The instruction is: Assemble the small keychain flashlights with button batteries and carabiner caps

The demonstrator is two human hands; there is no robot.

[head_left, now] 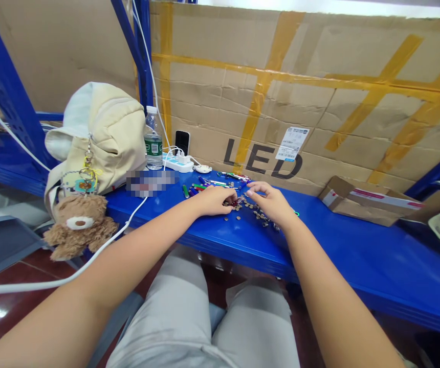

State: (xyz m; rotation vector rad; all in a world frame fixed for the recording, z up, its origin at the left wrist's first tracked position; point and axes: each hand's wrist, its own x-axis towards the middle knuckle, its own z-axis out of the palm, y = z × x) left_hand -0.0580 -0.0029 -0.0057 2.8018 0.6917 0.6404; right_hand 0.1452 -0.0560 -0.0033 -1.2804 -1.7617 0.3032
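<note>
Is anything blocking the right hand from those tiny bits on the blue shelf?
Nothing that I can see: the tiny bits lie right beside the right hand on the blue shelf. The bag and the bottle stand off to the left.

Illumination bright and mostly even; a near-white, overexposed strip runs above the cardboard sheet (204,112). The glossy blue worktop (338,230) carries soft pale reflections. The dark red floor (16,317) shows white glare at lower left. Shadow lies beneath the worktop. Wide-angle stretch noted toward the edges; blue post (1,66) tilts. Small metal pieces (260,214) lack crisp detail. One patch (151,183) is pixelated.
</note>
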